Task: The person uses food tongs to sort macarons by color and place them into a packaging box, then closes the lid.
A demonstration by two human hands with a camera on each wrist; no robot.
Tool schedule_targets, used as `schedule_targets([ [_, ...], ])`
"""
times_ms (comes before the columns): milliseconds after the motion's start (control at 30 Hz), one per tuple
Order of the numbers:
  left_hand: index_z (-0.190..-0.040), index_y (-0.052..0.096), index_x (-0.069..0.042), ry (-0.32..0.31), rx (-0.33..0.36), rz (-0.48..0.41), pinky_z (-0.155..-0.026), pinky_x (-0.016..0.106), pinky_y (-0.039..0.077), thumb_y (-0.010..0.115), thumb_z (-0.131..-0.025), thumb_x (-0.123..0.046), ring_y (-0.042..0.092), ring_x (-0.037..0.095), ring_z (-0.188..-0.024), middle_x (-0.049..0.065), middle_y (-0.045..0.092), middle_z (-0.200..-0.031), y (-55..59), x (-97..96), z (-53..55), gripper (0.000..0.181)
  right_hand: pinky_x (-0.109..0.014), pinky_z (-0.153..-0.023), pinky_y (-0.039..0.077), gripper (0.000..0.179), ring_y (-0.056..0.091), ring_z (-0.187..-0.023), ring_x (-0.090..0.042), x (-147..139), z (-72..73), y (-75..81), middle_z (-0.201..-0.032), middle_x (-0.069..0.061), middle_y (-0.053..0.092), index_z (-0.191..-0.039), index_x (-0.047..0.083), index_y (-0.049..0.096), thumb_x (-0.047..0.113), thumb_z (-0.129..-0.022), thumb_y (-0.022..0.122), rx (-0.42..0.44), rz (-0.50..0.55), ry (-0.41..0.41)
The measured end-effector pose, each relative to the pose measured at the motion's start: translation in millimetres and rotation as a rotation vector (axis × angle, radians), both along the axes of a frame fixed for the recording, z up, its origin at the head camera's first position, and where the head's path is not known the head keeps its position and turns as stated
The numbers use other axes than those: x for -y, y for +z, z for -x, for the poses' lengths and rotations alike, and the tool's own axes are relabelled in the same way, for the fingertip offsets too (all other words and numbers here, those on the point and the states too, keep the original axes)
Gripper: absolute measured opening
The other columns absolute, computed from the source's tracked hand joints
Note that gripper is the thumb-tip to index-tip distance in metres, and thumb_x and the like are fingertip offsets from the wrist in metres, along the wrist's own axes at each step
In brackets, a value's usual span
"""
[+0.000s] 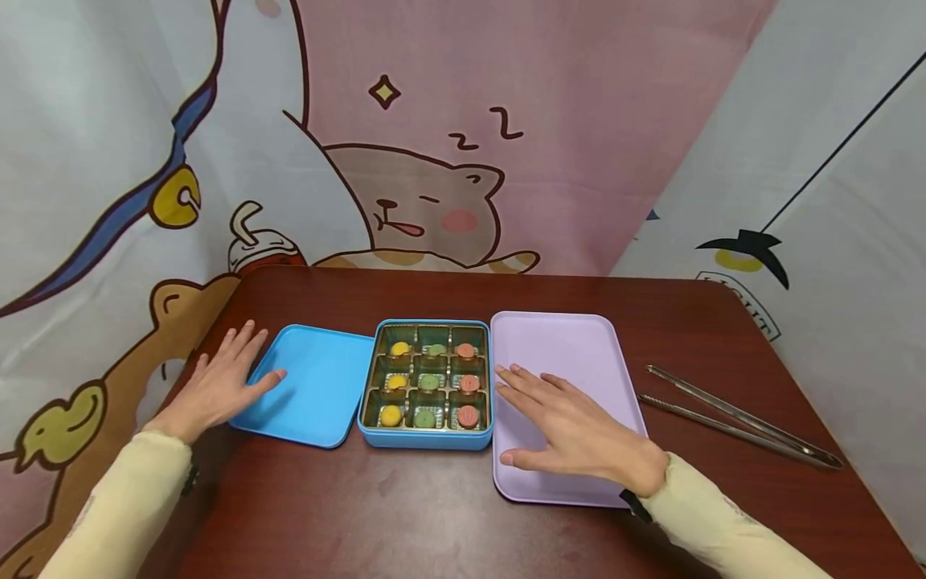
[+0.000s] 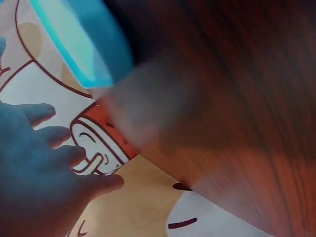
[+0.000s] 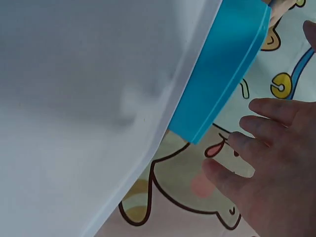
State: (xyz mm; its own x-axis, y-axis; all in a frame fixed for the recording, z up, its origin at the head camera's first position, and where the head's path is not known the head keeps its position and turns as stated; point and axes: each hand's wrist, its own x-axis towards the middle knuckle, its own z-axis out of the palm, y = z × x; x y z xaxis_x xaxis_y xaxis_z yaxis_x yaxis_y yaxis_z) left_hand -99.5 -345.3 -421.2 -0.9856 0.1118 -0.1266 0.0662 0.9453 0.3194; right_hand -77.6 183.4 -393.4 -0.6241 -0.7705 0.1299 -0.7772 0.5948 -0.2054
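A blue box (image 1: 427,441) stands mid-table with a gold divided insert. In its compartments sit small round pieces, with yellow ones (image 1: 391,416) on the left, green ones (image 1: 424,419) in the middle and pink ones (image 1: 468,416) on the right. My left hand (image 1: 217,386), fingers spread, hovers by the left edge of a flat blue lid (image 1: 311,386). Over the lilac tray (image 1: 571,338) my right hand (image 1: 571,422) reaches with straight, spread fingers, holding nothing. In the right wrist view the right hand (image 3: 276,153) shows beside the tray and box.
Metal tongs (image 1: 738,418) lie spread on the dark wooden table (image 1: 347,515), right of the tray. A cartoon-printed cloth (image 1: 579,145) hangs behind the table's far edge and along its sides.
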Motion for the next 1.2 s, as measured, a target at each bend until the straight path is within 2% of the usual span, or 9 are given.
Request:
schedule_targets([
  [200, -0.161, 0.012, 0.009, 0.007, 0.105, -0.002, -0.106, 0.086, 0.002, 0.049, -0.1, -0.065, -0.003, 0.059, -0.15, 0.034, 0.001, -0.167, -6.8, 7.4, 6.5, 0.103, -0.054, -0.117, 0.036, 0.092, 0.033, -0.153, -0.023, 7.7, -1.2, -3.0, -0.168, -0.008, 0.031, -0.158, 0.007, 0.044, 0.074, -0.095, 0.052, 0.069, -0.046, 0.003],
  [367, -0.16, 0.021, 0.008, -0.006, 0.137, -0.007, -0.105, 0.087, 0.003, 0.051, -0.103, -0.057, 0.0, 0.061, -0.149, 0.036, 0.005, -0.165, -10.0, 12.0, 9.8, 0.092, -0.056, -0.116, 0.035, 0.094, 0.035, -0.152, -0.025, 10.4, -1.2, -5.7, -0.168, -0.01, 0.031, -0.157, 0.005, 0.044, 0.074, -0.095, 0.052, 0.076, -0.058, 0.013],
  [500, -0.159, 0.028, 0.005, -0.031, 0.133, 0.001, -0.104, 0.087, 0.007, 0.056, -0.105, -0.042, 0.004, 0.062, -0.149, 0.036, 0.01, -0.164, -11.2, 17.1, 11.9, 0.077, -0.058, -0.115, 0.037, 0.095, 0.037, -0.151, -0.026, 11.5, -1.2, -8.1, -0.167, -0.012, 0.034, -0.156, 0.003, 0.045, 0.075, -0.095, 0.052, 0.059, -0.051, 0.021],
  [667, -0.157, 0.032, 0.008, -0.039, 0.124, 0.021, -0.104, 0.087, 0.01, 0.056, -0.107, -0.029, 0.007, 0.061, -0.148, 0.037, 0.014, -0.163, -12.7, 20.4, 15.1, 0.066, -0.058, -0.115, 0.037, 0.096, 0.036, -0.152, -0.025, 12.0, -0.9, -8.8, -0.166, -0.012, 0.035, -0.156, 0.003, 0.046, 0.076, -0.094, 0.052, 0.053, -0.06, 0.021],
  [1000, -0.157, 0.032, 0.008, -0.032, 0.146, 0.023, -0.103, 0.087, 0.011, 0.055, -0.107, -0.023, 0.009, 0.063, -0.147, 0.036, 0.016, -0.163, -16.5, 20.4, 17.6, 0.063, -0.058, -0.115, 0.036, 0.094, 0.035, -0.152, -0.025, 12.4, -1.0, -8.1, -0.166, -0.012, 0.034, -0.156, 0.002, 0.045, 0.074, -0.095, 0.052, 0.051, -0.082, 0.031],
  [1100, -0.155, 0.036, 0.008, -0.03, 0.122, 0.039, -0.104, 0.086, 0.012, 0.057, -0.106, -0.021, 0.012, 0.063, -0.146, 0.035, 0.019, -0.163, -16.0, 20.0, 19.4, 0.061, -0.058, -0.116, 0.035, 0.095, 0.034, -0.152, -0.025, 12.3, -1.6, -7.0, -0.167, -0.012, 0.033, -0.156, 0.002, 0.045, 0.074, -0.095, 0.054, 0.058, -0.089, 0.028],
  [1200, -0.152, 0.042, 0.009, -0.023, 0.078, 0.05, -0.106, 0.083, 0.02, 0.06, -0.104, -0.018, 0.02, 0.064, -0.144, 0.035, 0.024, -0.161, -15.4, 18.7, 20.4, 0.057, -0.057, -0.116, 0.035, 0.094, 0.033, -0.153, -0.024, 12.7, -2.1, -6.6, -0.167, -0.012, 0.032, -0.157, 0.002, 0.043, 0.073, -0.095, 0.055, 0.063, -0.092, 0.028],
])
